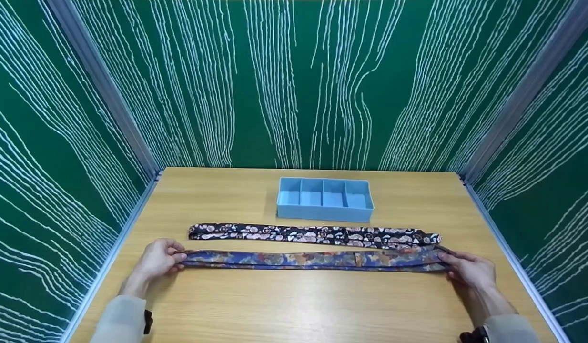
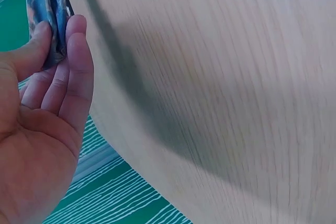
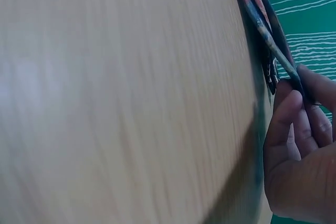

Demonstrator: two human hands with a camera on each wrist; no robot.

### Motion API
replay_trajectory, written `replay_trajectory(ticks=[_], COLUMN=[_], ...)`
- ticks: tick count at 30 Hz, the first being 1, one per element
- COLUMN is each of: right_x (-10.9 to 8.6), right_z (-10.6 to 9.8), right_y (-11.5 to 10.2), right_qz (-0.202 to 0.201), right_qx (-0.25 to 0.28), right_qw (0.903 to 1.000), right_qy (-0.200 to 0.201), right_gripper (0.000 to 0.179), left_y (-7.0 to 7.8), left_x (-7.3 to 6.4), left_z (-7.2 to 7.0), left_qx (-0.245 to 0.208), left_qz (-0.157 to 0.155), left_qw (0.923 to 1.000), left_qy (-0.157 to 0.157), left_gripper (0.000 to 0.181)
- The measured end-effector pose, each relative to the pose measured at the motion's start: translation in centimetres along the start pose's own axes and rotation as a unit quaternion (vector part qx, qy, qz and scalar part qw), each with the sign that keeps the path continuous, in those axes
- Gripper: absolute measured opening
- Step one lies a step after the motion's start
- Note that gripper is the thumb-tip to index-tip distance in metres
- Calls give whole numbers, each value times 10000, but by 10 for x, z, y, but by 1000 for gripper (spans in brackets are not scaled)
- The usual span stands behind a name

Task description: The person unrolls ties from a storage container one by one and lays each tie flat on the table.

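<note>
A folded blue necktie with an orange and tan pattern stretches sideways between both hands in the head view. My left hand pinches its left end; in the left wrist view the thumb presses the folded cloth against the fingers. At the other end my right hand pinches the tie between thumb and fingers, as the right wrist view also shows. Just behind lies a folded black necktie with pink and white flowers, flat on the table. The blue tie overlaps the black one's near edge toward the right.
Behind the ties stands a light blue box with several compartments. The wooden table is bordered by green panels with white wavy lines, at the back and both sides. Metal posts mark the corners.
</note>
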State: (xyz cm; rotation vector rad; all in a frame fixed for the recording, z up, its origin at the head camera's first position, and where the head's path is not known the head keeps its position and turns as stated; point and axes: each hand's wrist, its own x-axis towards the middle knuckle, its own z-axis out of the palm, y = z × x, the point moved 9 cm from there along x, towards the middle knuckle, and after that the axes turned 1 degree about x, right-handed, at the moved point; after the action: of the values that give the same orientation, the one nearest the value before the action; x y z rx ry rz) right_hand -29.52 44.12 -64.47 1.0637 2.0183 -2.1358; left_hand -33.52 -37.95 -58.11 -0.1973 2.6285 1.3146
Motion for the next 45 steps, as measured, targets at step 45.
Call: replay_trajectory(ticks=[45], right_x=[-5], right_z=[-15], right_y=[-27], right_qz=[-1104], right_qx=[-3450], right_qw=[9296], right_qy=[688], right_gripper=[44], left_y=[-3], left_x=[16], left_z=[-17], left_qx=[541], left_qz=[-773], left_qw=[9906], left_qy=[988], left_gripper=[21])
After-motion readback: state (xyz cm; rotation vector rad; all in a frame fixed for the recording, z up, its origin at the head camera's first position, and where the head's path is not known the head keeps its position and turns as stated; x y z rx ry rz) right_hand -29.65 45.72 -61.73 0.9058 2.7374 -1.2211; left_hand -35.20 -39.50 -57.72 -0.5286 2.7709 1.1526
